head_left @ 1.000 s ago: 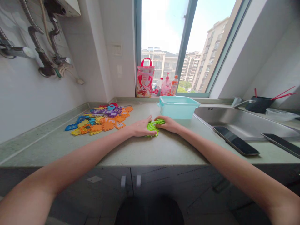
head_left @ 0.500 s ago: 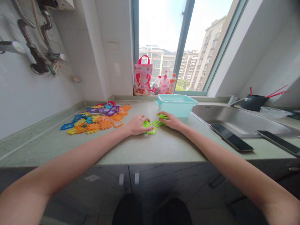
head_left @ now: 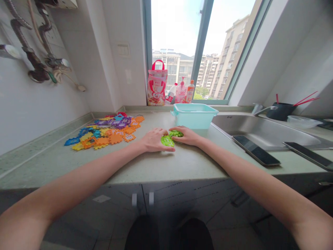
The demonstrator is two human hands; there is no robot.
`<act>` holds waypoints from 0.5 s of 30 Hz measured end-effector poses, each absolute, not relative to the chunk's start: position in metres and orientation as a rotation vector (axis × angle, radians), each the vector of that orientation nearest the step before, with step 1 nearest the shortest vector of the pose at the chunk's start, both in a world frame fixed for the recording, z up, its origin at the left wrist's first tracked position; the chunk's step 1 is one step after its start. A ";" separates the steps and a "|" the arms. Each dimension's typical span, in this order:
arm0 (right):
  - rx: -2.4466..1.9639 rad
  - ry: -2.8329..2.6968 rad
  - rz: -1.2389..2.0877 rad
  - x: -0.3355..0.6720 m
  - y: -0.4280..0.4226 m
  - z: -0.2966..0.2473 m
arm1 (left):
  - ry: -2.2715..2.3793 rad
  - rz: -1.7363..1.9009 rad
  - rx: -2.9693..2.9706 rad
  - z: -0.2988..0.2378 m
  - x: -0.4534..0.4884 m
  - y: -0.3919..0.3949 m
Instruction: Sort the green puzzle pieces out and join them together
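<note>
Light green notched plastic building pieces (head_left: pixel 167 141) lie gathered on the counter between my two hands. My left hand (head_left: pixel 155 140) curves around the near pieces, its thumb stretched along their near side and its fingers at their far side. On the other side, my right hand (head_left: pixel 186 135) grips more green building pieces (head_left: pixel 176 133), fingers over the far edge and thumb in front. How many pieces each hand holds is hidden. To the left sits a spread pile of similar pieces in orange (head_left: pixel 116 136), yellow, blue, purple and red.
A turquoise plastic tub (head_left: pixel 195 118) stands just behind my right hand. Right of it is a steel sink (head_left: pixel 260 130), with two dark phones (head_left: pixel 256 150) on its near edge. A pink bag (head_left: pixel 157 87) and several bottles stand by the window.
My hands have drawn closer together, bringing the scattered green pieces into a tighter cluster. My left thumb now reaches along their near side. The camera view has shifted slightly.
</note>
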State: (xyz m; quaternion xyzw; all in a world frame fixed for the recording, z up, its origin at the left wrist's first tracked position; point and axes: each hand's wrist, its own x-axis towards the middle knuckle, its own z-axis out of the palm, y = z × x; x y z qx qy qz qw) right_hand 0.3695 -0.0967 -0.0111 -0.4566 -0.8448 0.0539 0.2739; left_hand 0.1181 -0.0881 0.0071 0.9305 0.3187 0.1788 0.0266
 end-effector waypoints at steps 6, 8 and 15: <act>-1.214 -2.326 0.128 0.368 -0.101 -0.007 | 1.021 0.518 2.862 0.007 0.126 -0.093; -1.197 -2.344 0.142 0.369 -0.102 -0.008 | 1.042 0.494 2.863 0.008 0.126 -0.092; -1.217 -2.306 0.057 0.367 -0.099 -0.014 | 1.141 0.563 2.806 0.008 0.125 -0.097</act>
